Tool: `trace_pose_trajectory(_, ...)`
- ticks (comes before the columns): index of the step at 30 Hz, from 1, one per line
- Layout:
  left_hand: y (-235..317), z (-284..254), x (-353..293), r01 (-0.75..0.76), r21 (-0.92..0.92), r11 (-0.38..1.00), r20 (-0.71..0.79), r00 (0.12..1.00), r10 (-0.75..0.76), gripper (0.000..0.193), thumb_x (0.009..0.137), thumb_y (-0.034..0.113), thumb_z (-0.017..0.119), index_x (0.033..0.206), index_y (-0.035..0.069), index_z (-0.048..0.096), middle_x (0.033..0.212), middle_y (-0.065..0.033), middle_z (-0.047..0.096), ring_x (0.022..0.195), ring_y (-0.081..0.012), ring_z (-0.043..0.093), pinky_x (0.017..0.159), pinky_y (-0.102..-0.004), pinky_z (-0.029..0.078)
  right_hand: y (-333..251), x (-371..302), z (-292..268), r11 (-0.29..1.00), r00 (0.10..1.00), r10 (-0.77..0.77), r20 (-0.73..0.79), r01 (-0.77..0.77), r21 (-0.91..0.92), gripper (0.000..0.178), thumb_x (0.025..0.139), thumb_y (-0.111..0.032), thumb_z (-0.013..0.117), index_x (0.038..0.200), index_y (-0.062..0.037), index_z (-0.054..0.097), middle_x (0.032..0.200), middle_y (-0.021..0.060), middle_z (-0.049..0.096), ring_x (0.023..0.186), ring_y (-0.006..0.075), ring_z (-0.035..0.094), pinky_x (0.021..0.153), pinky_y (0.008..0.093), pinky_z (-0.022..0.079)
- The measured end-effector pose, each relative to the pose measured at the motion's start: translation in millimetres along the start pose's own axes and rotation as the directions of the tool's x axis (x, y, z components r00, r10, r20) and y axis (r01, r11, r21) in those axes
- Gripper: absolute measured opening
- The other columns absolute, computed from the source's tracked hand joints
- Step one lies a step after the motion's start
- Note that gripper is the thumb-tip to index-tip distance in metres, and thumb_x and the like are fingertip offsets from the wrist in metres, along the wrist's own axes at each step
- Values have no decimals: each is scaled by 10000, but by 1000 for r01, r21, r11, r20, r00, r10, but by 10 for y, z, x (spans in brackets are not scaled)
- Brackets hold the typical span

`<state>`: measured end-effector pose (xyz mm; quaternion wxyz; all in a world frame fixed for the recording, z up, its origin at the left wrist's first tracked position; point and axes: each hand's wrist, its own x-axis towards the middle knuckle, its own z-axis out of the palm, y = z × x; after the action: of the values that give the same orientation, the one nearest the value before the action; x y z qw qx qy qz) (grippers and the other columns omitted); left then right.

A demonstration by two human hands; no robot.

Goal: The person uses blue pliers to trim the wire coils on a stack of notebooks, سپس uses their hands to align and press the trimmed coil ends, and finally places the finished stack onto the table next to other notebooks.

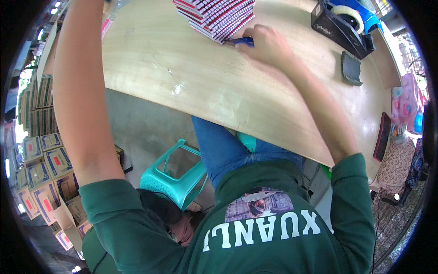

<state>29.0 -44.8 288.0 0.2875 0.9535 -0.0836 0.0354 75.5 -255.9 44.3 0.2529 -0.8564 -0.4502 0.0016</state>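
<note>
My right hand gripped a blue pen in closed fingers, tip pointing left, touching the notebook stack on the desk. Left hand out of frame, can't tell.

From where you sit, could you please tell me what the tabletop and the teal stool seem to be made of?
Tabletop: looks like pale wood or plywood with a smooth, lightly sheened finish; faint grain lines run along it. Stool: looks like moulded plastic, glossy teal, with a perforated seat and one-piece legs.
</note>
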Motion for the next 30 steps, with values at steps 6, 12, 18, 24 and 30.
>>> trace_pose_trajectory(6, -180, -130, 103, 3, 62, 998, 18, 1000, -4, 781, 866, 442, 652, 1528, 132, 378, 1538, -97, 428, 1398, -232, 391, 1172, -364, 247, -77, -414, 294, 992, 962, -57, -267, 24, -125, 367, 821, -297, 711, 1064, -24, 682, 1074, 158, 625, 1045, 320, 583, 883, 471, 468)
trace_pose_trajectory(12, -99, -95, 107, 33, 35, 999, -11, 999, -32, 734, 872, 404, 672, 1510, 146, 417, 1510, -83, 468, 1377, -213, 418, 1163, -349, 267, -104, -355, 324, 983, 953, -113, -280, 66, -172, 381, 815, -289, 711, 1070, -8, 674, 1013, 166, 628, 990, 318, 599, 800, 462, 506)
trace_pose_trajectory(18, -135, -74, 88, 83, -3, 997, 4, 997, -83, 738, 873, 399, 671, 1523, 180, 397, 1495, -83, 486, 1375, -226, 422, 1156, -366, 286, -265, 208, -138, 988, 942, 148, 302, -152, -9, 259, 827, -205, 630, 767, 44, 671, 787, 181, 684, 782, 270, 690, 721, 451, 570)
trace_pose_trajectory(24, -118, -107, 226, 44, -16, 999, 170, 985, -41, 839, 889, 495, 637, 1573, 188, 261, 1572, -140, 352, 1448, -290, 309, 1177, -445, 256, 40, 179, -161, 996, 973, 80, 215, -83, 8, 406, 787, -371, 693, 983, -16, 677, 974, 222, 694, 953, 353, 672, 843, 461, 537)
trace_pose_trajectory(30, -246, -49, 236, -95, 248, 964, 48, 995, 86, 746, 936, 484, 588, 1565, 209, 296, 1616, -76, 273, 1472, -267, 281, 1206, -380, 201, 368, -1096, -253, 970, 933, 153, -326, -206, -132, 432, 773, -262, 768, 1099, -10, 639, 1120, 193, 571, 1125, 374, 511, 967, 476, 416)
